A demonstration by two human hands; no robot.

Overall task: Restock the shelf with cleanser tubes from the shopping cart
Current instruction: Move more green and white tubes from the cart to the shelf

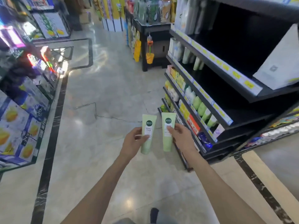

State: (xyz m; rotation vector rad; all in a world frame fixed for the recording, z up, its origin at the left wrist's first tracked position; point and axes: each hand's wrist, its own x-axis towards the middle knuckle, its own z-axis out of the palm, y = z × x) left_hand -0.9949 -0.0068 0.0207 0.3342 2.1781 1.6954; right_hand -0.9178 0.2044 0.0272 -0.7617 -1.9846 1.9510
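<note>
I hold two pale green cleanser tubes upright over the floor, each with a dark green round logo and a white label. My left hand [135, 140] grips the left tube [148, 126] around its lower half. My right hand [181, 136] pinches the right tube [168, 125] at its label. The black shelf unit [226, 126] stands to the right; a row of similar green tubes [201, 109] sits on one of its lower tiers. The shopping cart is not in view.
The upper shelf tiers [242, 50] are mostly bare and dark, with a white box [278, 62] at the right. A display of boxed goods [17, 123] lines the left. A black end stand [155, 38] is ahead. Glossy tiled floor [105, 94] lies between.
</note>
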